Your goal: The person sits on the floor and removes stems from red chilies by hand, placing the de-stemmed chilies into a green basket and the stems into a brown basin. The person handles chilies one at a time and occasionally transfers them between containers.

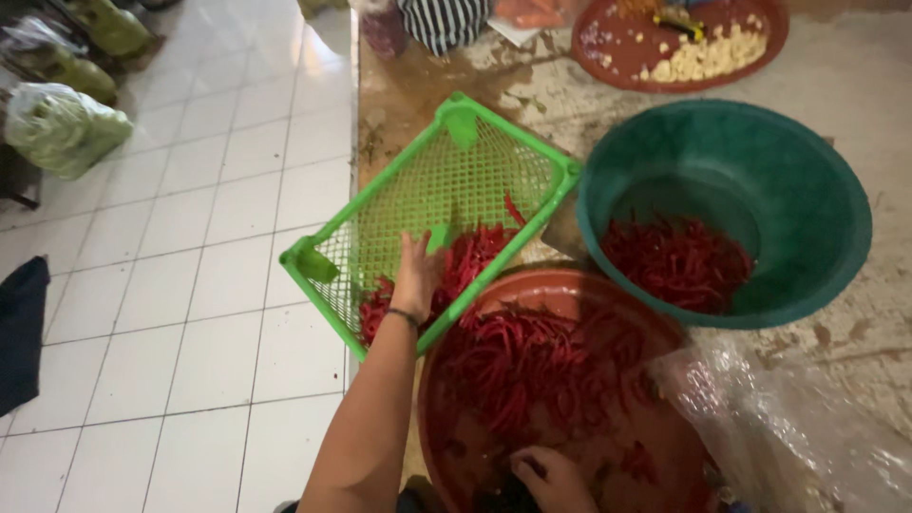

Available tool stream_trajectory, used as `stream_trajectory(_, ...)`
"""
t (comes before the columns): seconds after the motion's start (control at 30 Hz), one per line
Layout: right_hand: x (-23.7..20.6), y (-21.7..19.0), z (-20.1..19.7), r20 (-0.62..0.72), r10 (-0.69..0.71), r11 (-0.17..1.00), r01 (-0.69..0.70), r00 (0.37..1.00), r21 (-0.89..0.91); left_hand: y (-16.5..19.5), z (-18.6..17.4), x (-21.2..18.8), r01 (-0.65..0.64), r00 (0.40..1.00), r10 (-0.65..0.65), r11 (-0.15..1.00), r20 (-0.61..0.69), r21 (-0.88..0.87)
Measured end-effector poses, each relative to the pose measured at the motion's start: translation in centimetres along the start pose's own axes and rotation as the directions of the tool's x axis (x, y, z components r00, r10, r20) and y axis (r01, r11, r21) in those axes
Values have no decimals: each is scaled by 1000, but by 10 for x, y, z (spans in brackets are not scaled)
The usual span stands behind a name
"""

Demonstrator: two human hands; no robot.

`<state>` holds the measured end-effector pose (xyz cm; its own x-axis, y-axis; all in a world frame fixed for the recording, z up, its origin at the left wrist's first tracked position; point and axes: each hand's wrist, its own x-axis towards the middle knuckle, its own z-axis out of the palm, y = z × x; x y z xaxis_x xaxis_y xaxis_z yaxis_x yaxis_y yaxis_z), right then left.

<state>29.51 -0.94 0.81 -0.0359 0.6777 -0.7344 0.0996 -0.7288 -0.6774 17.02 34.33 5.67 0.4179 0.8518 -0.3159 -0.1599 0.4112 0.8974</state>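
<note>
A: What sits closest to the lens?

B: The right hand [549,475], low in the view, fingers curled down among long red chillies [532,375] heaped in a round reddish-brown plastic basin [570,285]. I cannot tell whether those fingers actually grip anything.

A: And the other one?

B: The left hand [418,275] reaches forward, fingers spread wide, palm pressing on more chillies [465,261] inside a bright green square plastic mesh basket [446,119]. A thin dark band circles that wrist. The basket is tilted, its near edge resting over the basin's rim just right of the hand.

A: Further right of that hand?

B: A deep teal round plastic tub [817,180] with a third batch of chillies at its bottom. Beyond it stands a shallow red tray [608,57] carrying pale chopped pieces. Right of the right hand lies a crumpled clear plastic bag [788,427].

A: So 3 containers hold chillies?

B: Yes, 3, all on a worn, stained table [855,57] beside a white tiled floor [190,266]
</note>
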Motion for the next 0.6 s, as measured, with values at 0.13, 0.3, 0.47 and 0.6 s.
stream_trajectory(0.13,-13,-10,1,-57,49,998,-52,997,-45,-20,18,-7,-168,985,171,948,13,271)
stream_trajectory(0.3,-20,-16,4,-94,28,997,-34,995,-62,-71,31,-88,-293,954,252,694,159,658)
stream_trajectory(0.47,-27,-13,9,-137,-150,989,149,979,-17,-104,47,-143,-129,962,271,384,22,914)
stream_trajectory(0.6,-26,-9,10,-215,-195,981,188,957,-53,-102,56,-149,-69,960,278,351,-34,934)
